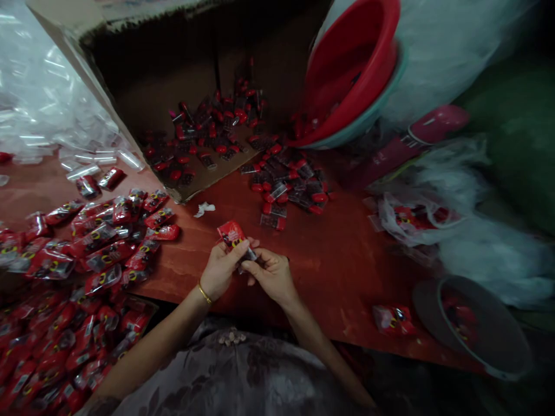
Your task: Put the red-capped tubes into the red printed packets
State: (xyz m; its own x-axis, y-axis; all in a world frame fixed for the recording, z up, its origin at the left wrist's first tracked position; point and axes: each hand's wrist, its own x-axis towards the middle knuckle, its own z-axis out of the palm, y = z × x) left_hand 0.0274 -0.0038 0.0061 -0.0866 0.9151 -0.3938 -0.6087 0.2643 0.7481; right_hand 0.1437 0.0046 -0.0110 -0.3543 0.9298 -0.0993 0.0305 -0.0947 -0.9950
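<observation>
Over the red tabletop, my left hand (219,268) is closed on a small red printed plastic packet (232,233), its thumb lying along the front. At the packet's lower end, my right hand (273,273) is also closed, thumb and fingers pinching that end. Something dark and clear shows there between the thumbs, partly hidden by the fingers. A gold bracelet circles my left wrist. Beyond my hands lies a pile of small clear containers with red caps (295,182). A scrap of white paper (204,209) rests nearby on the table.
Many filled red packets (108,242) heap up at left. A cardboard box (208,188) on its side holds more red-capped containers. A red basin (377,34) leans beside it, near a maroon bottle (416,138). At right stand a grey bucket (511,352) and plastic bags (489,260).
</observation>
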